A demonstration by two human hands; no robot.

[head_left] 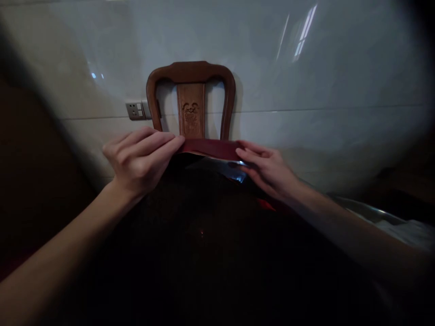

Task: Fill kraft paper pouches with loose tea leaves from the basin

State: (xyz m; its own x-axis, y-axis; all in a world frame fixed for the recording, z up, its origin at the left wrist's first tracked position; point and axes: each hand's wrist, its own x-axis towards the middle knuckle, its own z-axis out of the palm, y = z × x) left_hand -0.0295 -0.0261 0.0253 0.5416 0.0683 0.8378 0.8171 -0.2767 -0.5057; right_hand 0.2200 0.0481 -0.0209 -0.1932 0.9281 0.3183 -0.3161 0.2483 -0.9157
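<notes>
A dark red strip [210,148] with a pale lower edge is stretched level between my two hands, in front of the chair back. Its left end is pinched by my left hand [141,156], fingers curled and pressed together. At the other end my right hand [265,167] grips the strip between thumb and fingers. Below the strip, near my right fingers, a shiny bluish patch [238,174] catches the light. What the strip is made of cannot be told.
A carved wooden chair [192,108] stands against the pale tiled wall [288,86]. A socket plate [135,111] is on the wall left of it. At the right, a rimmed container [384,212] holds something whitish. The lower area is very dark.
</notes>
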